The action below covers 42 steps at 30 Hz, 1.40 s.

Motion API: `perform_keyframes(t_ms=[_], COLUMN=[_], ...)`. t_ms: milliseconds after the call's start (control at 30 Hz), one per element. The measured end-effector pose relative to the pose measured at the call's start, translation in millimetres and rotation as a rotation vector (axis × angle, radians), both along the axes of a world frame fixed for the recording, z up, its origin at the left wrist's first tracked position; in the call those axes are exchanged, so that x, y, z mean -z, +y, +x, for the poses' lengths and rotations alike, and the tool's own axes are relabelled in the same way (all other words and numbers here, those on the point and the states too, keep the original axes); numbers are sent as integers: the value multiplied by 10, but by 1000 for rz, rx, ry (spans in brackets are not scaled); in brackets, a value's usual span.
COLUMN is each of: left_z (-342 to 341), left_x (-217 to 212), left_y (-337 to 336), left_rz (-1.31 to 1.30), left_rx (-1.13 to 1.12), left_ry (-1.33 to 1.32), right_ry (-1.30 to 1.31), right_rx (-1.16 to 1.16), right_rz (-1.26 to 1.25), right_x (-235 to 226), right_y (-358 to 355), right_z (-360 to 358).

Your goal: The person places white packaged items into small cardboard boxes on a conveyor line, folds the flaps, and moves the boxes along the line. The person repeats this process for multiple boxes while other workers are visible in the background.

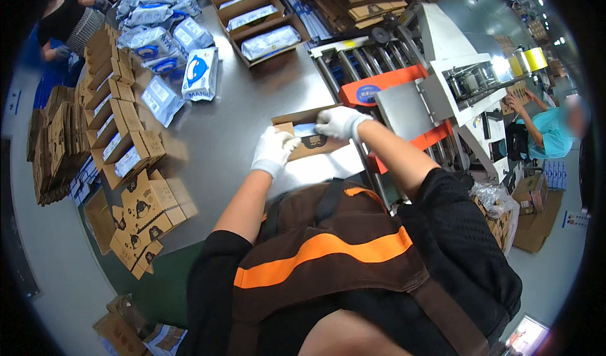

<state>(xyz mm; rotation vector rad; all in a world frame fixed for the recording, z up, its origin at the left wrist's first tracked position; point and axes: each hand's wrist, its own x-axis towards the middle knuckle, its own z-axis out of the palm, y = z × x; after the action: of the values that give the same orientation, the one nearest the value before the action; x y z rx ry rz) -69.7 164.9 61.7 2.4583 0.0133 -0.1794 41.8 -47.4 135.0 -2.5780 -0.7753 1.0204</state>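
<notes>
Both gloved hands, left hand [273,152] and right hand [338,121], clamped on cardboard carton [309,142]; possible flap crease if squeezed unevenly.

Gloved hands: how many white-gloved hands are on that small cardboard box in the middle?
2. The left hand grips the near left end of the cardboard box; the right hand presses on its far top edge. Other people's hands at the picture's edges are elsewhere.

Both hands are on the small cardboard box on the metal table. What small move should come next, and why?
Probably fold the open flap down. The left hand steadies the cardboard box, the right hand rests on its top edge, and a white-blue pack already lies inside, so closing seems the natural next move.
</notes>
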Motion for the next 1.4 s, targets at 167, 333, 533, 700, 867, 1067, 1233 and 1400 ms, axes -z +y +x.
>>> perform_keyframes(t_ms=[167,333,533,700,867,1067,1233,1400], left_z=[-84,-199,328,-12,-1327,-3211,-3722,-3788], left_x=[25,412,434,654,226,-55,449,357], left_y=[-270,-707,-1525,-1070,665,3345,3880,3790], left_rz=[-533,-849,-1087,-724,-685,-97,-731,-778], left_rx=[-592,-488,-265,142,-591,-1551,-1378,-858], left_ry=[258,323,579,291,41,-608,-189,-97], right_ry=[-676,-551,-737,-20,372,213,-179,-245], right_rx=[24,0,217,729,751,19,-540,-545], right_rz=[383,288,348,940,569,233,756,149], right_x=[172,521,801,652,1120,380,42,475], right_y=[38,-663,-1339,-718,-230,1737,4336,5477], right_z=[-448,-936,-713,-1159,-1465,-1683,-1956,-2006])
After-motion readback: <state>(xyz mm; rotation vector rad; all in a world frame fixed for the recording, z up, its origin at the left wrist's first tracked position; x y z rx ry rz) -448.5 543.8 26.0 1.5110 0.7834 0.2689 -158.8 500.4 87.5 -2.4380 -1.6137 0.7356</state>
